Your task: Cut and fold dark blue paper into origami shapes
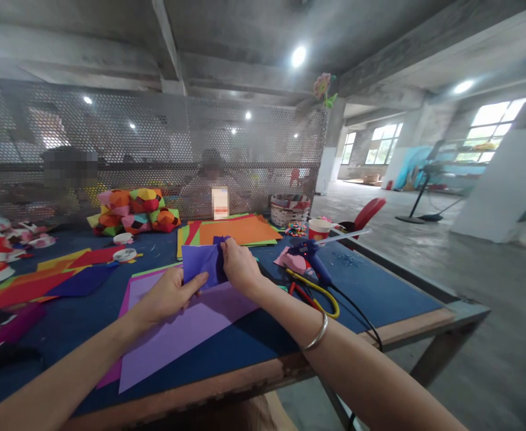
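A folded piece of purple paper (pixel 196 258) is held up between my two hands. My left hand (pixel 173 293) pinches its lower left part, thumb lying across the front. At the upper right edge, my right hand (pixel 241 263) grips a darker folded part with closed fingers; part of the paper there is hidden behind the hand. Beneath both hands lies a light purple sheet (pixel 168 347) on a stack with magenta and green edges. To the right of my right hand are a blue glue gun (pixel 313 257) and scissors with yellow handles (pixel 330 299).
Orange sheets (pixel 240 230) lie in a pile ahead. Folded paper ornaments (pixel 132 211), a woven basket (pixel 290 209) and a paper cup (pixel 319 228) stand farther back. Coloured scraps (pixel 60 278) spread at left. A black cord (pixel 357 308) crosses the table's right edge. A person sits beyond the mesh screen (pixel 254 137).
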